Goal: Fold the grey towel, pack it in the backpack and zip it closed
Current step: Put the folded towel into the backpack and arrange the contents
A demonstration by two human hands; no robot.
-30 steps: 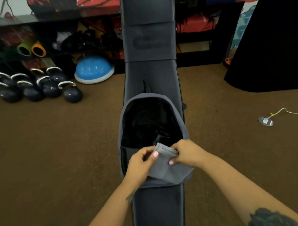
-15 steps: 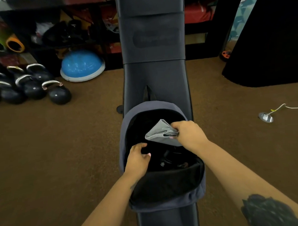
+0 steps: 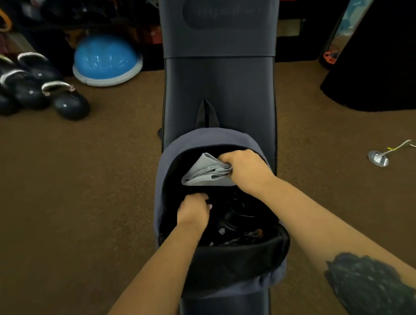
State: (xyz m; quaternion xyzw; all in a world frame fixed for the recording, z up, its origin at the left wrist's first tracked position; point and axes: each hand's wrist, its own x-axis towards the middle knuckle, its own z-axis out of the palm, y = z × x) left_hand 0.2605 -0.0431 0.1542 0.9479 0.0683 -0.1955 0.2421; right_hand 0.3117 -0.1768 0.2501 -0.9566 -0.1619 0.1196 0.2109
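Folded towel going into the open backpack on the table.

The right hand has its grip closed on the folded grey towel, inside the upper part of the opening of the grey backpack. The left hand reaches into the left side of the opening, fingers curled among dark contents. The backpack lies on a dark padded table over brown carpet; kettlebells and a blue dome sit on the left.

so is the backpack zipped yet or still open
Still open. The backpack gapes wide on the bench, its dark inside showing, and the right hand holds the folded grey towel inside the opening.
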